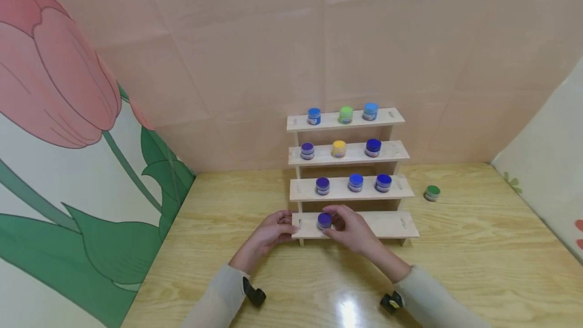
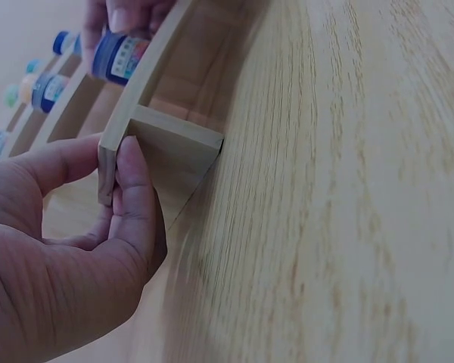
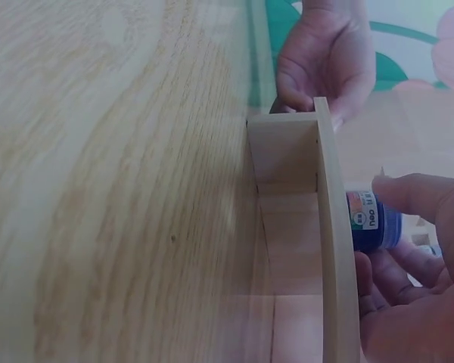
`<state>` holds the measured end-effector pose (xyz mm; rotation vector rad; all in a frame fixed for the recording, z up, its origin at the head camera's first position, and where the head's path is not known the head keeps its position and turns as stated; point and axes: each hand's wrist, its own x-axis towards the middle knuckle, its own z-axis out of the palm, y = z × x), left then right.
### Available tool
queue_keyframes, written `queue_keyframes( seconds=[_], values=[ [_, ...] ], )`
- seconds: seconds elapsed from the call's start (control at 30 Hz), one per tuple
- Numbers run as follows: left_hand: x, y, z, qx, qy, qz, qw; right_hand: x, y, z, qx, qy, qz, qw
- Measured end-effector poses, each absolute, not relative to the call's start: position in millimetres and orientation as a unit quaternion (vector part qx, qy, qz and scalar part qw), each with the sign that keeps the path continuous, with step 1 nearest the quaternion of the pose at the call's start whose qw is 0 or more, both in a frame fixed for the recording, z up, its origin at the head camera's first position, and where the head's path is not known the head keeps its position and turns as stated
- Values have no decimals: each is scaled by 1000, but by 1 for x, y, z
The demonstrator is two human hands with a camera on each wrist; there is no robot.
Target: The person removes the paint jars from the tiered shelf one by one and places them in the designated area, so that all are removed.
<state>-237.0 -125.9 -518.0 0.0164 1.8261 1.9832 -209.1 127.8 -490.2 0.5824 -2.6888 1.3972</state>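
Note:
A small paint jar (image 1: 324, 220) with a dark purple-blue lid stands upright on the lowest step of a pale wooden tiered display stand (image 1: 382, 224). My right hand (image 1: 348, 229) holds this jar between thumb and fingers; in the right wrist view the jar (image 3: 367, 219) shows a printed label and its base is at the board. At the step's left end, my left hand (image 1: 273, 232) pinches the board's edge. The left wrist view shows thumb and fingers on both faces of that board (image 2: 115, 155), beside the stand's upright support.
Each of the three upper steps bears three jars, mostly blue and purple, with a green jar (image 1: 345, 115) and a yellow jar (image 1: 339, 149) among them. Right of the stand, a dark-green-lidded jar (image 1: 431, 193) sits on the wood-grain table (image 1: 478, 247). A pinkish backdrop (image 1: 237, 65) rises behind.

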Motion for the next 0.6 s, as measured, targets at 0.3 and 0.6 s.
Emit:
queue_keyframes(
  seconds=[0.3, 0.6],
  values=[
    [-237, -125, -517, 2, 659, 719, 221, -211, 123, -491, 157, -888, 431, 26],
    [-237, -126, -518, 0, 664, 716, 219, -205, 131, -490, 170, -872, 456, 51]
  ],
)
